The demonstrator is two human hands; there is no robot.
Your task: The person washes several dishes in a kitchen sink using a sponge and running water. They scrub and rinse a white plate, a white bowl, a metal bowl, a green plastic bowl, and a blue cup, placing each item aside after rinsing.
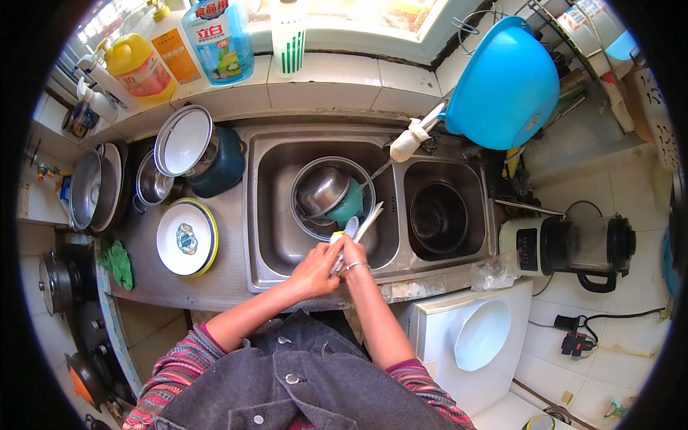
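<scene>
My left hand point(316, 273) and my right hand point(355, 257) meet over the near edge of the large sink basin point(274, 252). Between them they grip a bundle of utensils point(370, 221), with pale chopstick-like sticks and a spoon-like end pointing away from me. Something small and yellow point(337, 236) shows by my fingertips; its kind is unclear. Just beyond stands a round metal basin point(294, 200), holding a steel bowl point(322, 189) and a teal bowl point(349, 203). Water runs into it from the cloth-wrapped faucet point(408, 142).
A dark pot point(438, 217) sits in the smaller sink. Left on the counter are stacked plates point(185, 244), pots point(153, 180) and a green cloth point(118, 264). A blue plastic basin point(505, 86) leans at the back right, above a blender point(570, 247). Detergent bottles point(217, 45) line the sill.
</scene>
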